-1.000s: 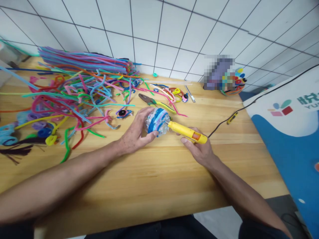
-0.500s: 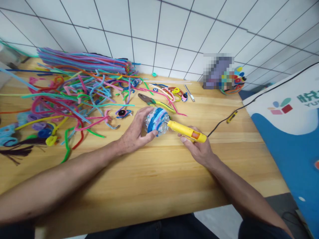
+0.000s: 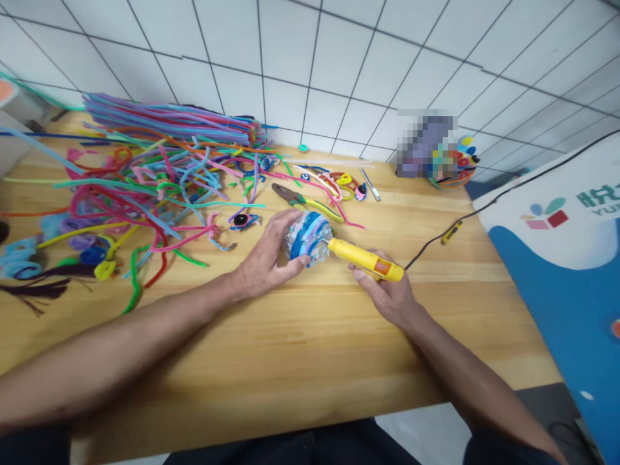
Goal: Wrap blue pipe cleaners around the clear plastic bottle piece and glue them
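Note:
My left hand (image 3: 271, 258) is wrapped round the left side of a ball (image 3: 310, 237) banded in blue, purple and clear or whitish material. A yellow glue gun (image 3: 363, 257) is in my right hand (image 3: 385, 290), its nozzle at the right side of the ball. Whether the tip touches the surface is too small to tell. Just behind the ball lie pliers (image 3: 310, 205) with yellow-green handles. A small piece with a black dome and blue and pink edges (image 3: 242, 221) rests to the left of the ball.
Loose pipe cleaners (image 3: 159, 187) cover the left of the wooden table (image 3: 290, 361), with a thick bundle (image 3: 169, 123) behind them. A silver pen-like tool (image 3: 371, 185) lies at the back. The gun's black cord (image 3: 465, 212) runs right, past a small yellow tool (image 3: 452, 232).
The whole view has shifted slightly, so things appear a little further right. Both hands keep their holds, and the ball looks slightly turned beside the nozzle.

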The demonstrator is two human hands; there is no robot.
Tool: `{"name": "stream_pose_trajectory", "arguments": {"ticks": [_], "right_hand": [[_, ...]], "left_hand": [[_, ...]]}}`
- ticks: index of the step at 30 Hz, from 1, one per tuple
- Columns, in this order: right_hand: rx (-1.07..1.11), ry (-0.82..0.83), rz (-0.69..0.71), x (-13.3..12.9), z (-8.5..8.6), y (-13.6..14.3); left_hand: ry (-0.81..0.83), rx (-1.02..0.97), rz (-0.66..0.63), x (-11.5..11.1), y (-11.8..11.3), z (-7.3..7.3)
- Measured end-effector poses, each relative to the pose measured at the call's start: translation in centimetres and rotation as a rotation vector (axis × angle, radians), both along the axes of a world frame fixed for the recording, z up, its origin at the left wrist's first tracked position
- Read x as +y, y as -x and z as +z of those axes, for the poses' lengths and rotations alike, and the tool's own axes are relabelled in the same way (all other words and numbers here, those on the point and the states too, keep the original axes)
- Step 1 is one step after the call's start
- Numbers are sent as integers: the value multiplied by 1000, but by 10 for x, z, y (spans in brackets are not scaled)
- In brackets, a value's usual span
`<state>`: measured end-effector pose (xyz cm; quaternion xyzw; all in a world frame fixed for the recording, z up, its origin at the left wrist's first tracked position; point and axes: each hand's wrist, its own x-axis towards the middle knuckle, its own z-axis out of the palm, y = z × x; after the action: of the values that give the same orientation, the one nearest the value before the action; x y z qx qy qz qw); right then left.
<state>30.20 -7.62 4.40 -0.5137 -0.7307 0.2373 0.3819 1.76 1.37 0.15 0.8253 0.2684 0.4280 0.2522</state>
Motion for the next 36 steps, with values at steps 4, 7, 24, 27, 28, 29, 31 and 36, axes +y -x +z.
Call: {"name": "stream_pose_trajectory", "arguments": {"ticks": [4, 7, 24, 27, 28, 29, 31, 36], "right_hand": [[7, -1, -5, 0, -3, -1], [-1, 6, 28, -1, -1, -1], [-52, -5, 33, -7, 1, -12], [-58, -7, 40, -8, 1, -13], [-51, -10, 29, -8, 0, -13], [-42, -14, 13, -8, -2, -14], [-29, -27, -14, -8, -4, -15], [-63, -59, 39, -6, -2, -13]], "left_hand": [[12, -18, 1, -1, -2, 0], [17, -50, -7, 0, -4, -1], [30, -116, -25, -3, -10, -1], [16, -140, -30, -3, -10, -1], [9, -142, -34, -3, -10, -1], [4, -139, -36, -3, -10, -1], [-2, -126, -34, -3, -10, -1], [0, -127, -22, -4, -10, -1]]}}
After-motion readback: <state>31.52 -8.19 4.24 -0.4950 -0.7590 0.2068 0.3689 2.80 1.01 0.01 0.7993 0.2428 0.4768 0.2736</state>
